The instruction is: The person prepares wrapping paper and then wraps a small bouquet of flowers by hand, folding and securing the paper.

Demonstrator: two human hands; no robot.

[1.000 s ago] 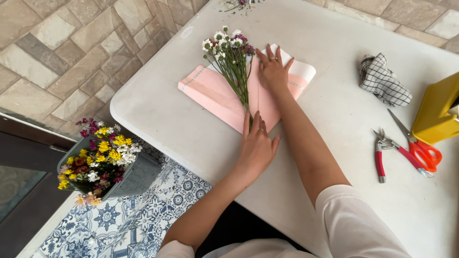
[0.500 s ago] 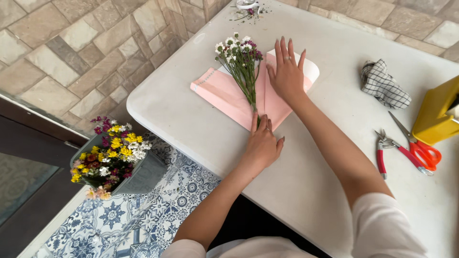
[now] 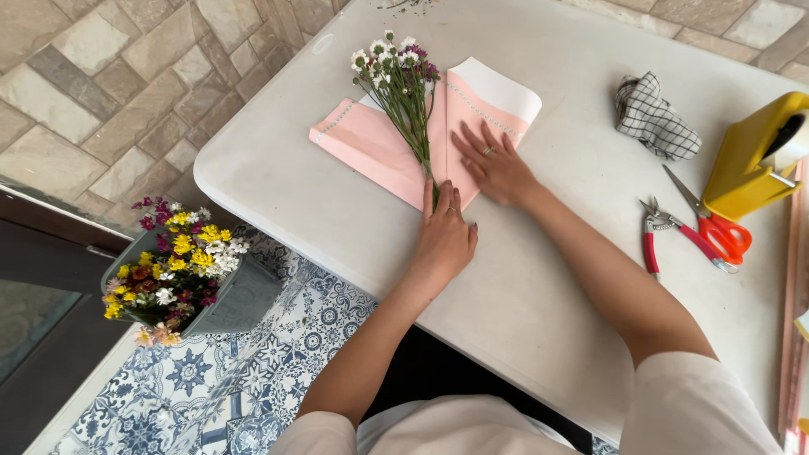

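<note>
Compared with half a second ago, the right hand [image 3: 499, 164] has drawn back from the upper part of the paper [image 3: 371, 147] to its lower right flap; the left hand [image 3: 445, 236] remains at the stem ends. The view has shifted slightly.

Right hand: fingers spread, palm flat, pressing the flap down. Left hand: fingers together and extended, laid flat over the paper's lower point and the stem ends.

The paper is a smooth pink sheet with a white underside showing at the upper right corner, folded to a point nearest the person. It lies on the matte white table [image 3: 548, 278], near the left edge. The flowers [image 3: 403, 80] lie along its centre: thin green stems, small white and purple heads projecting past the top edge.
</note>
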